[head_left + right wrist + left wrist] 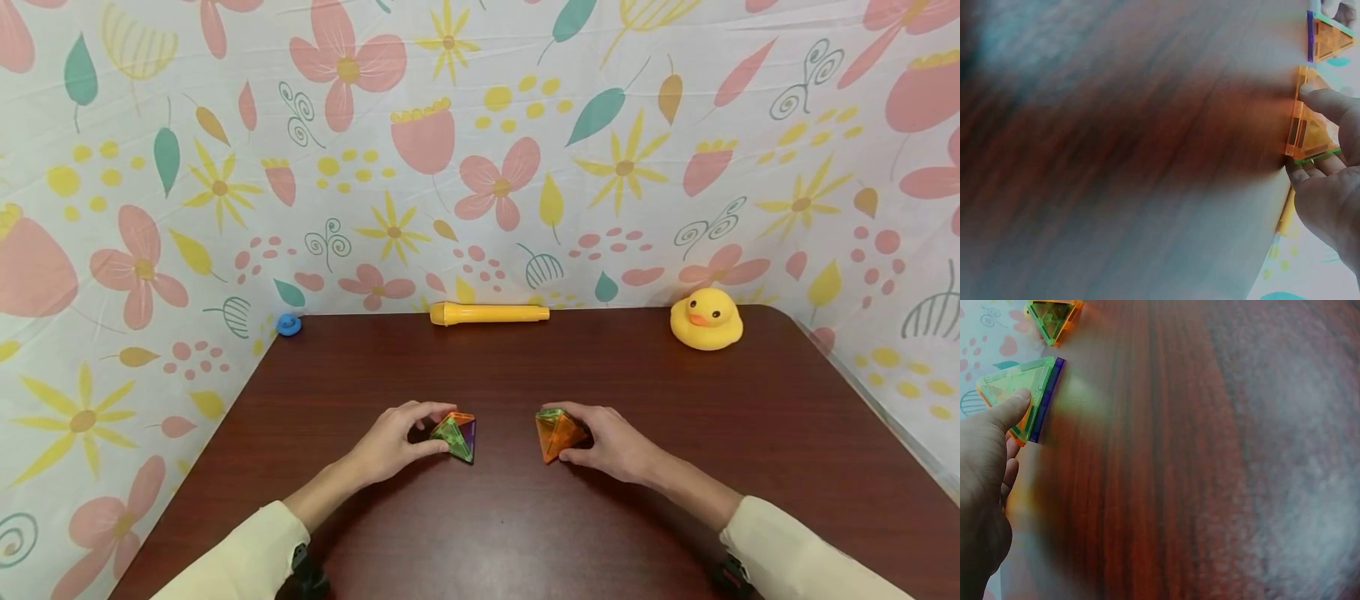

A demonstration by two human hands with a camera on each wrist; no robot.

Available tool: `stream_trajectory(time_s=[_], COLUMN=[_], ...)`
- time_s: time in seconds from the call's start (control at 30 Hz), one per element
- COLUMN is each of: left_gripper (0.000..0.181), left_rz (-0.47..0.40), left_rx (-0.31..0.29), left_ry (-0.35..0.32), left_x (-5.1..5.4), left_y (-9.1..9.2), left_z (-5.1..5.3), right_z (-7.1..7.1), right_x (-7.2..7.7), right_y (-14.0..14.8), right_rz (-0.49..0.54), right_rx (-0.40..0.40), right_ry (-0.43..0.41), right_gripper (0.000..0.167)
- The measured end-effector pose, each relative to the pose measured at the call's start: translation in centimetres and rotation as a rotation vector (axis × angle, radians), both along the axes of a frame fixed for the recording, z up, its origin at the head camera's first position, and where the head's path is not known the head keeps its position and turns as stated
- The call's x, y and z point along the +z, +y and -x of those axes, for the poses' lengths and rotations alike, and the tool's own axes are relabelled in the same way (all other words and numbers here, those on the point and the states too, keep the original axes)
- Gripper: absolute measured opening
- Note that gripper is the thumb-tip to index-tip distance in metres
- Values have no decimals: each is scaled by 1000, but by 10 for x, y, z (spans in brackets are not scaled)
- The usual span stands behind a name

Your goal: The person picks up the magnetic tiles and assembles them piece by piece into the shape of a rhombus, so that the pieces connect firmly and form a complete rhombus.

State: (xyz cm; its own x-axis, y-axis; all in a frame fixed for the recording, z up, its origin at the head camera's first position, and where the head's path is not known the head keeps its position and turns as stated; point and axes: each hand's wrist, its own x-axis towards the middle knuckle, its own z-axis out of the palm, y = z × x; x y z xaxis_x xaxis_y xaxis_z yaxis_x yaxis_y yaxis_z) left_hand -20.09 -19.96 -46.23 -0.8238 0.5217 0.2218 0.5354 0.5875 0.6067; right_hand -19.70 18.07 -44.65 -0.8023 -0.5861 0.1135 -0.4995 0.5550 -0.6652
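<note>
Thumb and fingers of my left hand (393, 439) pinch a small pyramid of see-through magnetic tiles (459, 439). Its faces are green, orange and purple; the green triangle (1022, 380) faces up in the left wrist view, with a purple edge along one side. Across a gap, my right hand (618, 443) grips a second magnetic-tile pyramid (557, 435), mostly orange with green at the top. Both pyramids point inward between the hands, apart from each other. Whether either one touches the table cannot be told.
Along the back edge of the dark wooden table (495, 533) are a small blue duck (288, 324), a yellow microphone-shaped stick (491, 313) and a larger yellow rubber duck (707, 320). A flowered cloth (480, 108) hangs behind the table.
</note>
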Motion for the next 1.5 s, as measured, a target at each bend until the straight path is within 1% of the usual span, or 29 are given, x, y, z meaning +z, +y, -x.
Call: stream_trajectory(time_s=[0.2, 0.4, 0.47, 0.63, 0.8, 1.07, 1.5], left_gripper=[49, 46, 45, 44, 42, 41, 41], left_rz=[18, 14, 12, -2, -21, -36, -37], left_rx=[24, 27, 23, 17, 24, 28, -4], left_ry=[14, 26, 34, 48, 37, 41, 33], left_x=[-3, -4, -4, -5, -7, -8, -9], left_y=[-1, -3, -2, -2, -4, -3, 4], left_z=[-2, -4, -4, -5, -5, -6, -5], right_z=[-1, -2, -2, -5, -5, -6, -5], right_x=[1, 2, 3, 4, 2, -2, -5], right_y=[11, 21, 24, 29, 30, 28, 23], right_rz=[24, 69, 72, 75, 83, 101, 109], right_rx=[-11, -31, -50, -75, -111, -173, -196], right_ry=[-9, -5, -4, 20, 58, 89, 106], right_gripper=[54, 46, 43, 39, 34, 31, 29])
